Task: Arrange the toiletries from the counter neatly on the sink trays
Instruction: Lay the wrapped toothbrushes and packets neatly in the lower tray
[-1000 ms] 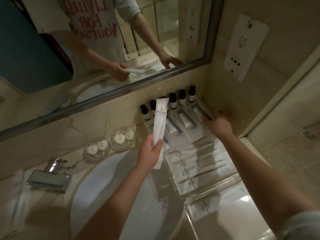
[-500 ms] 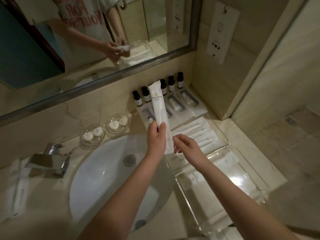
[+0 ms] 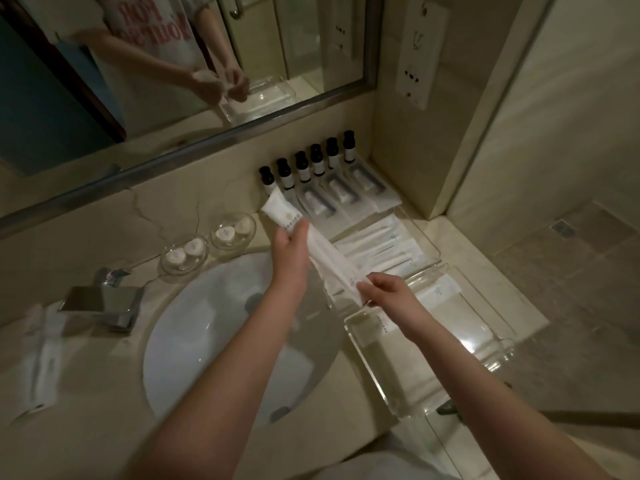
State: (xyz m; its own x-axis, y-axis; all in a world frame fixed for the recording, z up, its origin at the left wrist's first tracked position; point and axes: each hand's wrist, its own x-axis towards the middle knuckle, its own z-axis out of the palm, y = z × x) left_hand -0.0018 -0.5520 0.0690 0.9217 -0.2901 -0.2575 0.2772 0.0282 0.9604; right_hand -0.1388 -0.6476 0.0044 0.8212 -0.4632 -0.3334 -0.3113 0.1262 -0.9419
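A long white toiletry packet (image 3: 325, 252) is stretched slantwise above the sink's right rim. My left hand (image 3: 289, 245) grips its upper end and my right hand (image 3: 386, 292) pinches its lower end. Beneath them lies a clear tray (image 3: 431, 251) filled with several white sachets (image 3: 381, 244). A second clear tray (image 3: 485, 355) sits nearer me, holding a white sachet (image 3: 438, 291). Against the back wall stand several small dark bottles (image 3: 308, 166), with boxed items (image 3: 341, 195) lined up in front of them.
The white basin (image 3: 207, 341) fills the middle, with a chrome tap (image 3: 104, 299) on its left. Two glass dishes (image 3: 204, 251) with wrapped soaps sit behind it. More white packets (image 3: 41, 362) lie at far left. A mirror and a wall socket panel (image 3: 417, 53) are above.
My right hand came back from the far boxed items and took the packet's lower end. The packet tipped from upright to slanting down toward the trays.
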